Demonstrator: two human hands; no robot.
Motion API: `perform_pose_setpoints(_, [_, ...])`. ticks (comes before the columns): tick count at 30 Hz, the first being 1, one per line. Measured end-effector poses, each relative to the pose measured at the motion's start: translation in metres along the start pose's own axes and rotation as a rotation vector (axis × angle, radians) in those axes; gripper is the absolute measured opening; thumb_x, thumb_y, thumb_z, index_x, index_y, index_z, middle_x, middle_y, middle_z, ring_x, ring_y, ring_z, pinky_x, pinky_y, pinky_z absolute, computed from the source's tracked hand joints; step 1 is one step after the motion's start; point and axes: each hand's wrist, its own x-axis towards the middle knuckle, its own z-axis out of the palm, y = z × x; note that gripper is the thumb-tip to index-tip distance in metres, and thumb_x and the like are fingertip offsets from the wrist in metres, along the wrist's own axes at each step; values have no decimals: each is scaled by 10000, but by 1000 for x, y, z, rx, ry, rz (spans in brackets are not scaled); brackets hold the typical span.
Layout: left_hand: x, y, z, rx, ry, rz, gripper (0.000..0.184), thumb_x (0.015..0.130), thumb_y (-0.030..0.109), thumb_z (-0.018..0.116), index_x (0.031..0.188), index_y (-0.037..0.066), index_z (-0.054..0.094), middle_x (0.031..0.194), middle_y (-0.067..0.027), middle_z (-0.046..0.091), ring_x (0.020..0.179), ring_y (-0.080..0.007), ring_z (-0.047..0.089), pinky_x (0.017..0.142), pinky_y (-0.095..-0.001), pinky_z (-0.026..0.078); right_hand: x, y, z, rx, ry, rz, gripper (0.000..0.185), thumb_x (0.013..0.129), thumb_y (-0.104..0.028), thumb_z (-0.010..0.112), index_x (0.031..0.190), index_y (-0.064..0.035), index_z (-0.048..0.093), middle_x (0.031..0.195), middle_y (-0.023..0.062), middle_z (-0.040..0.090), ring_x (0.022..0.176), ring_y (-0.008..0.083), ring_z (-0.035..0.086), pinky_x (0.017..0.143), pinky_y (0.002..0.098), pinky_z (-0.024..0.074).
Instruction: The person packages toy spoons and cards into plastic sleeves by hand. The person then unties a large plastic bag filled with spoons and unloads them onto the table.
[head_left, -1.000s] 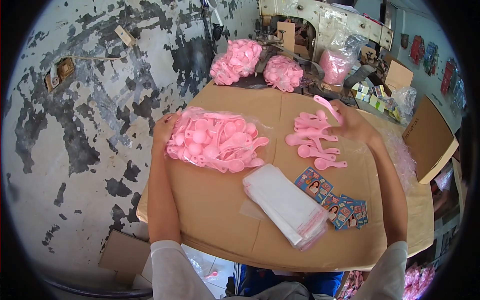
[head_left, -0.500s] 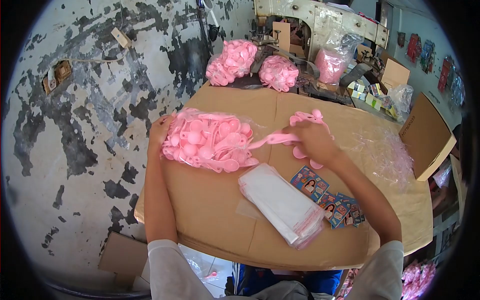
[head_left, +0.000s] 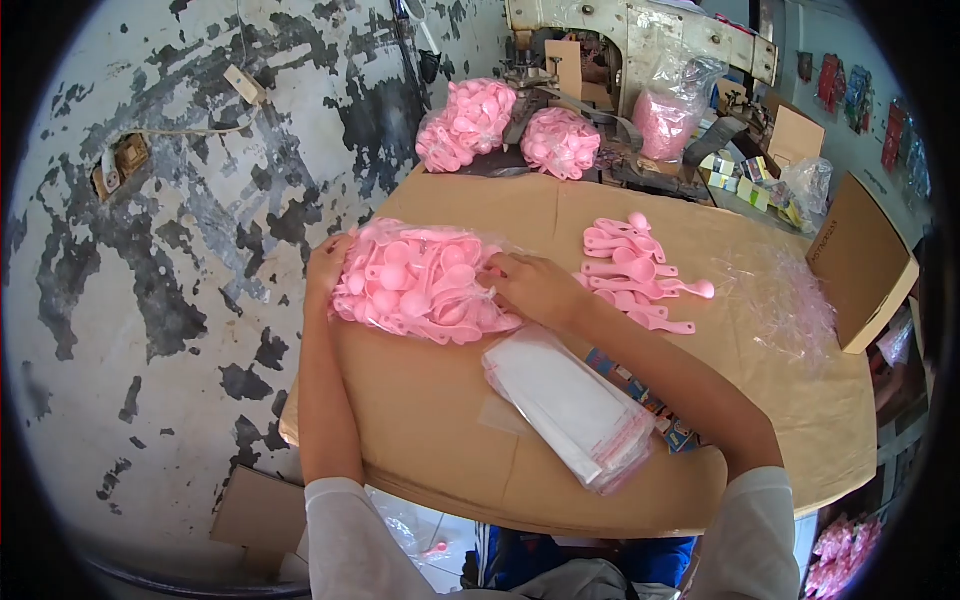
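A clear plastic bag of pink measuring spoons point(head_left: 420, 285) lies on the paper-covered table. My left hand point(head_left: 328, 264) is closed on the bag's left edge. At the bag's right end is my right hand point(head_left: 535, 287), its fingers curled in among the plastic and spoons. The fingertips are partly hidden, so what they grip does not show. To the right of that hand, several loose pink spoons point(head_left: 635, 268) lie in a rough column. Nearer to me is a stack of clear plastic sleeves point(head_left: 565, 405). Blue printed cards point(head_left: 683, 436) are partly covered by my right forearm.
Two more bags of pink spoons point(head_left: 465, 125) sit at the table's back edge, before a large machine point(head_left: 590, 22). Shredded clear plastic point(head_left: 795, 300) lies at the right, beside an upright cardboard flap point(head_left: 865, 260). The peeling wall point(head_left: 190, 300) runs along the left.
My right hand has moved left from the loose spoons to the bag's end. The spoon it was holding now lies with the others. My left hand stays on the bag.
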Motion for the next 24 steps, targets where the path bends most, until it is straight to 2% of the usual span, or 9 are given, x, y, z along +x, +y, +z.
perform_pose_setpoints(1, [3, -3, 0, 9, -7, -12, 475, 924, 425, 665, 1112, -10, 692, 957, -23, 685, 825, -83, 588, 760, -232, 474, 2, 2, 2, -9, 31, -34, 292, 849, -162, 655, 1134, -97, 648, 1134, 82, 619, 1045, 265, 600, 900, 385, 520])
perform_pose_setpoints(4, [6, -8, 1, -39, 36, 31, 490, 855, 468, 726, 1056, 22, 733, 830, -9, 675, 712, -85, 533, 675, -222, 446, 3, 7, -10, -68, 76, -102, 314, 816, -193, 662, 1109, -79, 647, 1027, 82, 622, 987, 263, 610, 889, 376, 518])
perform_pose_setpoints(9, [5, -8, -1, -21, 12, -28, 501, 856, 462, 723, 1069, 9, 728, 868, -35, 701, 764, -91, 588, 716, -239, 472, -32, 6, -70, -161, 55, -58, 293, 824, -181, 636, 1096, -74, 656, 931, 62, 647, 955, 249, 613, 870, 370, 508])
perform_pose_setpoints(11, [6, -7, -2, 0, 5, -32, 498, 863, 460, 718, 1071, 8, 727, 885, -42, 707, 784, -94, 601, 730, -242, 478, -47, 10, -101, -173, 29, -20, 271, 853, -180, 621, 1099, -70, 654, 957, 68, 651, 960, 248, 613, 879, 378, 496])
perform_pose_setpoints(15, [2, -1, 0, -25, 1, 2, 515, 865, 478, 711, 1077, 9, 726, 914, -45, 710, 798, -99, 604, 753, -240, 483, -78, 33, -126, -179, 109, 125, 259, 874, -168, 622, 1107, -60, 651, 993, 82, 658, 978, 270, 611, 913, 410, 472])
perform_pose_setpoints(18, [4, -4, 0, -5, 24, -23, 530, 857, 494, 714, 1077, 11, 726, 913, -49, 712, 805, -100, 607, 760, -243, 484, -85, 32, -148, -280, -7, 395, 296, 855, -168, 644, 1133, -67, 645, 1038, 95, 656, 1046, 295, 602, 941, 436, 461])
perform_pose_setpoints(21, [7, -8, 0, 10, 16, 0, 532, 853, 500, 715, 1077, 17, 727, 903, -50, 708, 796, -103, 604, 755, -244, 483, -58, 11, -133, -43, -139, 395, 347, 840, -126, 686, 1168, -28, 631, 1179, 156, 642, 1135, 336, 575, 1001, 438, 439])
perform_pose_setpoints(23, [6, -4, 0, 21, 21, 5, 532, 851, 503, 715, 1076, 21, 728, 895, -54, 707, 795, -108, 607, 754, -249, 483, -46, 12, -68, 139, -9, 113, 354, 838, -180, 657, 1178, -82, 629, 1107, 115, 632, 1109, 301, 580, 984, 441, 444])
perform_pose_setpoints(24, [3, -4, -1, 30, 23, 4, 532, 850, 504, 715, 1076, 23, 729, 892, -55, 707, 795, -111, 608, 754, -251, 484, -33, 1, -49, 159, -6, 63, 347, 842, -174, 651, 1174, -76, 630, 1095, 113, 629, 1099, 297, 582, 986, 437, 445])
